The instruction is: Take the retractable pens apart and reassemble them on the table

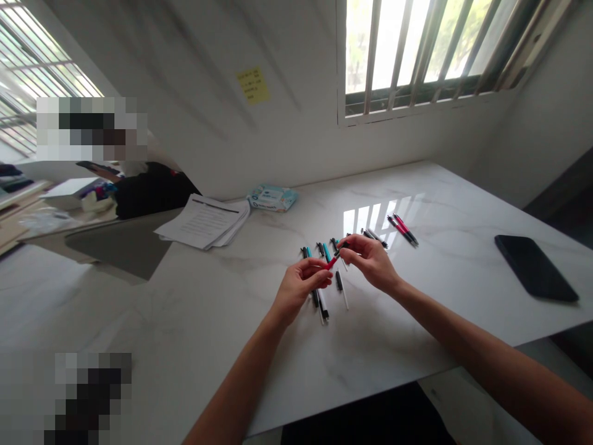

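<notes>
Between the left hand (299,284) and the right hand (370,259), a red-and-black pen (332,262) is held above the bench (384,346); its red end is pinched by the left, its dark end by the right.

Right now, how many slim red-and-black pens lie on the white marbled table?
2, side by side beyond the bare right hand, to its right: the left pen and the right pen. Others may be hidden.

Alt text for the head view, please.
A left hand and a right hand hold a red-and-black pen between them over a white marbled table, with pen parts lying close by. Two other red pens and a dark flat device lie to the right, papers to the left.
</notes>
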`<action>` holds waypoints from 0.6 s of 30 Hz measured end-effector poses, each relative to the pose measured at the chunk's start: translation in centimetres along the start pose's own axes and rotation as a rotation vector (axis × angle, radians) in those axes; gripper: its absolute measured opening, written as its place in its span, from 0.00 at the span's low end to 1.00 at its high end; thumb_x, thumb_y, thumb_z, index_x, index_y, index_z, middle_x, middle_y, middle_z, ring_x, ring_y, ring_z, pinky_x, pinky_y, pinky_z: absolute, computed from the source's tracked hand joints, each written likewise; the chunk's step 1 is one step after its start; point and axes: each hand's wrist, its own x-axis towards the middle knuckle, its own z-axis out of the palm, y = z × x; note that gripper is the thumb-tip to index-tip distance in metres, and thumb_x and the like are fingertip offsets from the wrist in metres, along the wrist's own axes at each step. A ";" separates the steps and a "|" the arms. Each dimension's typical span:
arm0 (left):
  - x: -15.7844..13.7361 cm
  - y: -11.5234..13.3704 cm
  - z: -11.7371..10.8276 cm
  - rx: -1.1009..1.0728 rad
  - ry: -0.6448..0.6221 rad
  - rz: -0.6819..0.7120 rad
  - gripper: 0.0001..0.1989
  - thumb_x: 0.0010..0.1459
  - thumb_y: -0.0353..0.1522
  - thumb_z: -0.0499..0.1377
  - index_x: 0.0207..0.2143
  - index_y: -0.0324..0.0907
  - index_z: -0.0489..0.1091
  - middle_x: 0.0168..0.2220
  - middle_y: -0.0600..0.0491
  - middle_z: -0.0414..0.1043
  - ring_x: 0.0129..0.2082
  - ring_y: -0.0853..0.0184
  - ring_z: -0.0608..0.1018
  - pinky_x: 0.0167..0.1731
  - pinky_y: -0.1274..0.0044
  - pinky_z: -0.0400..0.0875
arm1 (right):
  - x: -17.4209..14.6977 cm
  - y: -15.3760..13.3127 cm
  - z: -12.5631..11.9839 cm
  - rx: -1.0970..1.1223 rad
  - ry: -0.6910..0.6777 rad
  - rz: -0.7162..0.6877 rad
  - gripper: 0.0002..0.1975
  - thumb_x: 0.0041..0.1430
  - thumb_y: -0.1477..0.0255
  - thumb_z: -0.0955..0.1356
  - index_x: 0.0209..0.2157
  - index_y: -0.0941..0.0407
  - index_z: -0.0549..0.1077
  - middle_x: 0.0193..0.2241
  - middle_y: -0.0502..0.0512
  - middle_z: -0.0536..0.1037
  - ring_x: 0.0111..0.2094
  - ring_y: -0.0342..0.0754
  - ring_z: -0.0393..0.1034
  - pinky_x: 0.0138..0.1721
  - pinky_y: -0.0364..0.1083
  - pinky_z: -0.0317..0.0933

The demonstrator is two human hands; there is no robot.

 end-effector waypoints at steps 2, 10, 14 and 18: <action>0.1 0.0 -0.1 -0.015 0.006 -0.009 0.19 0.49 0.39 0.74 0.40 0.39 0.76 0.34 0.49 0.83 0.33 0.65 0.83 0.38 0.74 0.77 | 0.0 0.0 0.0 0.009 -0.005 -0.001 0.10 0.60 0.65 0.73 0.39 0.56 0.78 0.32 0.51 0.77 0.32 0.44 0.71 0.36 0.44 0.67; 0.2 -0.2 -0.1 -0.055 0.025 -0.020 0.18 0.50 0.39 0.74 0.39 0.40 0.75 0.35 0.50 0.83 0.32 0.67 0.83 0.37 0.76 0.76 | 0.1 -0.2 -0.3 0.015 -0.007 -0.045 0.09 0.61 0.65 0.73 0.40 0.55 0.76 0.32 0.51 0.76 0.33 0.44 0.70 0.35 0.45 0.67; 0.2 -0.1 -0.1 -0.016 0.037 0.009 0.17 0.50 0.39 0.73 0.37 0.40 0.74 0.34 0.51 0.82 0.31 0.68 0.82 0.36 0.76 0.74 | 0.2 -0.7 -0.8 -0.068 0.040 -0.119 0.07 0.60 0.69 0.72 0.37 0.54 0.71 0.33 0.49 0.73 0.34 0.44 0.70 0.35 0.45 0.67; 0.1 0.3 -0.2 0.038 0.034 0.077 0.16 0.50 0.38 0.73 0.34 0.40 0.73 0.33 0.53 0.79 0.32 0.70 0.79 0.36 0.78 0.72 | -0.5 -1.5 -1.6 -0.414 -0.004 -0.278 0.08 0.57 0.76 0.70 0.32 0.54 0.65 0.28 0.47 0.69 0.31 0.43 0.66 0.35 0.45 0.65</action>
